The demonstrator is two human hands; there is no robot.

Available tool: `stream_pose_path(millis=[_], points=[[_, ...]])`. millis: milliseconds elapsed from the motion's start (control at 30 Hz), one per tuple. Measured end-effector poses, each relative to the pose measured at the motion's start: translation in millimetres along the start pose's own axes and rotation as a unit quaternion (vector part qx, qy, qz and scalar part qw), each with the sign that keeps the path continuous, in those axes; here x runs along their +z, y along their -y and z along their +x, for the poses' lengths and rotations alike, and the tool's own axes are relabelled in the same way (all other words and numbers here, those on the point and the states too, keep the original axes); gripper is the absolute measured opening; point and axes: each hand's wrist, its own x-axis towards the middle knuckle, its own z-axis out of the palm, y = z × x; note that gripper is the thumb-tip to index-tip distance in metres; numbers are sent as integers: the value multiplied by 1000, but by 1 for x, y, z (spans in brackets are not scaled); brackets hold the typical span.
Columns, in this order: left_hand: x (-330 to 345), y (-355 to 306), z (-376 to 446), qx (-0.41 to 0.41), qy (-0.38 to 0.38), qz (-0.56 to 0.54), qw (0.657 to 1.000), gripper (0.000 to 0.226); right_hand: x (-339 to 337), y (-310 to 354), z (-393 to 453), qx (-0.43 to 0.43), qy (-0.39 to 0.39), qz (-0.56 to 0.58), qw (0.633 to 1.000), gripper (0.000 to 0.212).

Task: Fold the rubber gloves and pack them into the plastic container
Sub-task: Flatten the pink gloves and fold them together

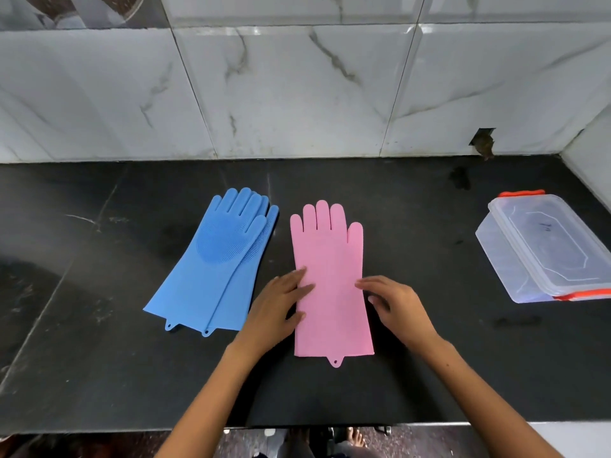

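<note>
A pink rubber glove (pixel 330 259) lies flat on the black counter (pixel 413 358), fingers pointing to the wall. My left hand (pixel 281 302) rests on its left edge with straight fingers. My right hand (pixel 393 302) touches its right edge, fingers loosely bent. Two blue rubber gloves (pixel 215 256) lie stacked and slightly fanned to the left. A clear plastic container (pixel 542 249) with a lid and orange clips sits at the far right.
A marble-tiled wall (pixel 297 94) runs along the back of the counter and turns forward at the right. The counter's front edge (pixel 363 424) is near my body, with the floor below.
</note>
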Motion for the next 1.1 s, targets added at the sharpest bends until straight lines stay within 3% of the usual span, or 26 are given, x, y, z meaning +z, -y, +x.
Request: stream_pose_path(millis=[100, 267, 467, 667, 833, 900, 1033, 1100], points=[[-1, 9, 15, 78, 74, 54, 993, 44, -1, -13, 18, -68, 91, -36, 993, 48], [-5, 32, 13, 109, 85, 4, 990, 46, -3, -32, 22, -97, 156, -38, 982, 32], [-11, 40, 18, 146, 55, -2, 988, 32, -2, -36, 24, -134, 136, -50, 980, 27], [-4, 48, 4, 153, -9, -1, 988, 49, 15, -26, 24, -173, 47, -48, 983, 12], [3, 34, 21, 148, -36, -44, 987, 49, 4, -36, 23, -127, 35, -32, 991, 12], [5, 29, 24, 123, -59, -72, 988, 37, 2, -36, 21, -104, 42, -15, 994, 13], [7, 17, 29, 21, -119, -159, 980, 18, 0, -31, 28, 7, 45, 89, 995, 14], [4, 8, 38, -90, -154, -222, 959, 16, 0, -27, 43, 103, 31, 153, 982, 12]])
